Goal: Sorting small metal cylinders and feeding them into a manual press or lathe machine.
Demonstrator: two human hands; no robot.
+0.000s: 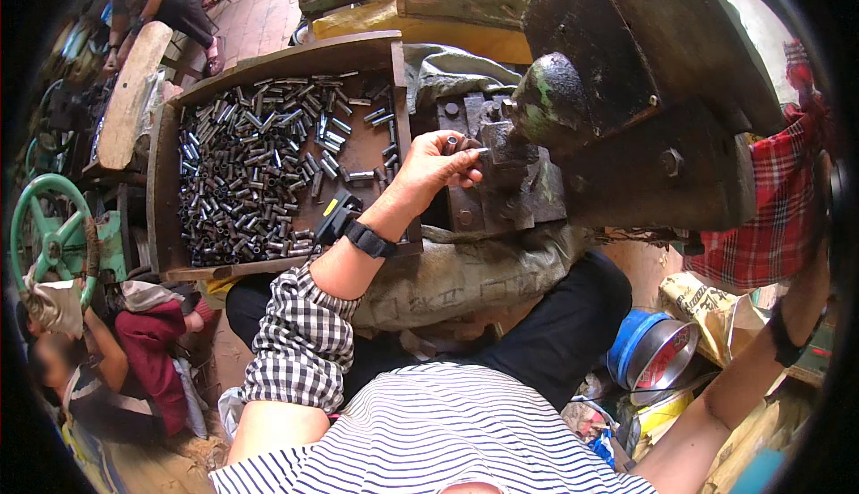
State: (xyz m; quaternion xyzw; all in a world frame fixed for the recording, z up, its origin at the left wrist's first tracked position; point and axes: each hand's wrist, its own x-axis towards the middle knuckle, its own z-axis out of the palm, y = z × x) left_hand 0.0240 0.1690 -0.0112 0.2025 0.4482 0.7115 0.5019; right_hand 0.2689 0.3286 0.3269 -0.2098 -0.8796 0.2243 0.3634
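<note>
1. At the front of a dark, bolted die block (510, 191), a small bright metal piece (482, 150) sits in the fingertips of the left hand (428, 169); whether it touches the block cannot be told.
2. Thumb and forefinger of that hand are pinched on the piece, and a short metal tube (452, 144), its hollow end showing, lies among the curled fingers.
3. Over the block hangs a rounded, worn metal knob (552, 100), beside broad dark steel plates (617, 46).
4. Left of the block stands a wooden tray (165, 181) with a heap of short metal tubes (250, 172), densest on its left side, sparser toward the right.
5. Far to the right, the right hand (816, 266) is raised beside a red plaid cloth (761, 212); it is too dark to tell what its fingers do.
6. Below the block, a woven sack (474, 284) drapes above the person's lap.
7. Near the right knee stands a round tin (660, 355) with a blue band.
8. Farther left are a green handwheel (59, 242), a seated co-worker (107, 378) below it, and a wooden plank (131, 96) near another person (183, 11).
</note>
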